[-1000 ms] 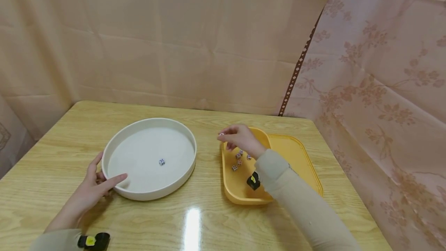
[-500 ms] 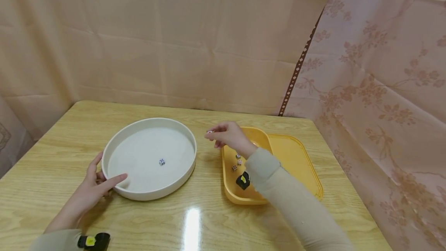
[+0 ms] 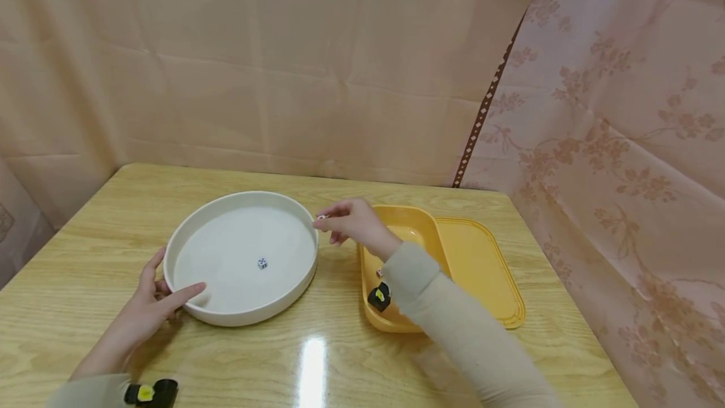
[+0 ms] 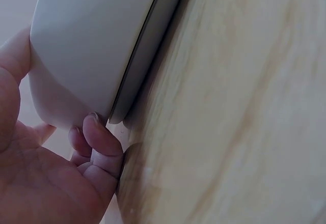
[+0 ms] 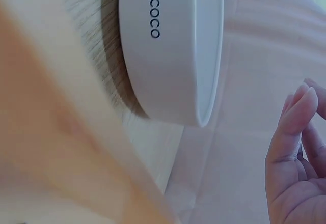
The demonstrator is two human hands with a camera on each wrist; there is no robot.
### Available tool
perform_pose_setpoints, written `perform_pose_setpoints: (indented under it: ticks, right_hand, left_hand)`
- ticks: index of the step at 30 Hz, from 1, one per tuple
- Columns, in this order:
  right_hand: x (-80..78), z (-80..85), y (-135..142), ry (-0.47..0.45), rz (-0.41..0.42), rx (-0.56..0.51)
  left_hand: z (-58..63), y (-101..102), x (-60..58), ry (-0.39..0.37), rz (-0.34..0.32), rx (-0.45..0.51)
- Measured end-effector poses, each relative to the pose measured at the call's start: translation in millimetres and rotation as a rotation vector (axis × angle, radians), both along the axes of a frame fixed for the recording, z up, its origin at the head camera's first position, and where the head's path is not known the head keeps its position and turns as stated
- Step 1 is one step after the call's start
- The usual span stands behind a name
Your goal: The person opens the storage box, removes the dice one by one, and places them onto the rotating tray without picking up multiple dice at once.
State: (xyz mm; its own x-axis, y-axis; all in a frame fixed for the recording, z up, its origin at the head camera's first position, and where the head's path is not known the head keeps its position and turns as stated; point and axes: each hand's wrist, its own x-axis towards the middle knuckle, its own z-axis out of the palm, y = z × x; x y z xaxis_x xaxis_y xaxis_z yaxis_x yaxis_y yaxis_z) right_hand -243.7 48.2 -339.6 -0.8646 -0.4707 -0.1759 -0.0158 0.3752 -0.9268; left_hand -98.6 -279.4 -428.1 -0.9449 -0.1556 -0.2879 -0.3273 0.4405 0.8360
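Note:
A round white tray (image 3: 226,238) stands at the left of the table in the head view, with a single white die (image 3: 262,263) lying on its floor. My left hand (image 3: 148,301) grips its near left rim, thumb over the edge and fingers against the outer wall, as the left wrist view confirms. Just outside the tray's right rim, my right hand (image 3: 358,226) pinches a small die (image 3: 322,217) between thumb and fingertips. Under the right forearm sits a yellow bin (image 3: 416,219); a die (image 3: 379,273) shows inside it, and the sleeve hides part of its floor.
A flat yellow lid-like panel (image 3: 476,263) lies against the bin's right side. Both rest on a wooden table (image 3: 238,364). Curtains (image 3: 283,80) hang behind the table and along its right side. Black devices sit on both wrists.
My right hand has moved left with its die, from above the yellow bin to beside the white tray's right rim. The left hand and the tray have stayed in place.

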Motion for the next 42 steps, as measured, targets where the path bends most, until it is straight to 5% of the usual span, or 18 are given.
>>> perform_pose_setpoints:
  ticks: [42]
  right_hand:
    - [3.2, -13.4, -42.5, -0.093, 0.067, -0.045]
  left_hand:
    - [1.6, 0.8, 0.2, 0.018, -0.016, 0.001]
